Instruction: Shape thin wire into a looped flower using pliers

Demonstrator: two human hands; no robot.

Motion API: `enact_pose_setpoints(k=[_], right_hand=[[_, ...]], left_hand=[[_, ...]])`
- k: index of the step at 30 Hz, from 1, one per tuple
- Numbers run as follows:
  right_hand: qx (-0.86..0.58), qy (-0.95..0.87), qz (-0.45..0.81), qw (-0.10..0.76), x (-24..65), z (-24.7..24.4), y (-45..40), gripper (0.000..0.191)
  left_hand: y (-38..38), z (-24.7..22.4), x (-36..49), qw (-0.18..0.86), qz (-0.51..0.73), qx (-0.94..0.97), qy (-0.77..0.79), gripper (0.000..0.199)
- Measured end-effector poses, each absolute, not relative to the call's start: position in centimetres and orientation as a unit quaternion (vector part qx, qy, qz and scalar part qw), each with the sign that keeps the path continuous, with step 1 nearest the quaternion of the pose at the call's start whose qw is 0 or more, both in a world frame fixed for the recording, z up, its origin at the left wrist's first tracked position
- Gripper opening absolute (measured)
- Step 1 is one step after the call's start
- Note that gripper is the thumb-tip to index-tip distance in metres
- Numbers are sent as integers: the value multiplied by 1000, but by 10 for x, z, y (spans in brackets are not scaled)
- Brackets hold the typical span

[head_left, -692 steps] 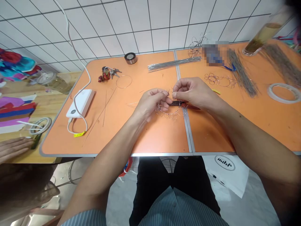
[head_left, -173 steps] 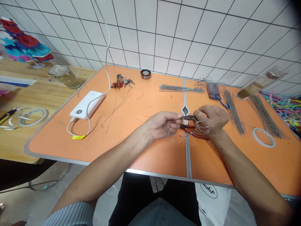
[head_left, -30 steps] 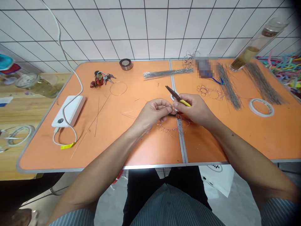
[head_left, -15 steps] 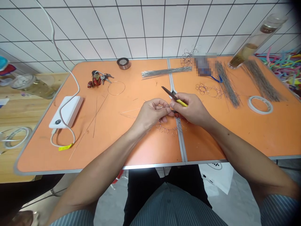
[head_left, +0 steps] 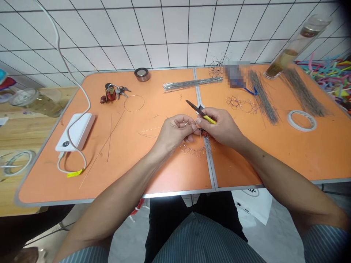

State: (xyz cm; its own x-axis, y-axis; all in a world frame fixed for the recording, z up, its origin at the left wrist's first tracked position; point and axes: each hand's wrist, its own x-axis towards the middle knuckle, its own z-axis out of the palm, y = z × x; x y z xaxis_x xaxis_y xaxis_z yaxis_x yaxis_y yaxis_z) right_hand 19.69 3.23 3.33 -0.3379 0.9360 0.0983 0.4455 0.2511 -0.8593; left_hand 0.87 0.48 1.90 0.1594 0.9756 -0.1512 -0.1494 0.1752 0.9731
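My left hand [head_left: 178, 131] is closed, thumb and forefinger pinching a thin wire ring edged with small loops [head_left: 193, 149]. The ring hangs just above or on the table below my fingers; its upper part is hidden by them. Closed close beside it, my right hand [head_left: 223, 124] grips a slim hand tool with a dark, tapering end and a yellow part [head_left: 210, 119]. That dark end points up and to the left. The tool's exact kind is hidden by the hand. My right fingertips meet the wirework near my left thumb, and something dark red shows beneath them.
On the orange table [head_left: 170, 175] lie keys [head_left: 119, 91], tape [head_left: 142, 74], a wire circle [head_left: 134, 103], wire bundles [head_left: 192, 84], looped wire pieces [head_left: 241, 105] and a white tape ring [head_left: 302, 121]. A power bank [head_left: 75, 131] with its cable lies left; a glass bottle [head_left: 285, 58] stands back right.
The whole view has shifted slightly. Both hands keep their hold on the wire ring and the tool, with hardly any movement between them.
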Motion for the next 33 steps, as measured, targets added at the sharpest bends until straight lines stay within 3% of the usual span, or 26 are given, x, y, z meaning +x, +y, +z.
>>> enact_pose_setpoints(k=[9, 33], right_hand=[[-468, -671, 478, 319, 206, 38, 36, 41], [-465, -704, 441, 306, 202, 36, 35, 23]], left_hand=[[8, 15, 7, 628, 453, 444, 451, 21], [5, 13, 9, 597, 454, 492, 442, 18]])
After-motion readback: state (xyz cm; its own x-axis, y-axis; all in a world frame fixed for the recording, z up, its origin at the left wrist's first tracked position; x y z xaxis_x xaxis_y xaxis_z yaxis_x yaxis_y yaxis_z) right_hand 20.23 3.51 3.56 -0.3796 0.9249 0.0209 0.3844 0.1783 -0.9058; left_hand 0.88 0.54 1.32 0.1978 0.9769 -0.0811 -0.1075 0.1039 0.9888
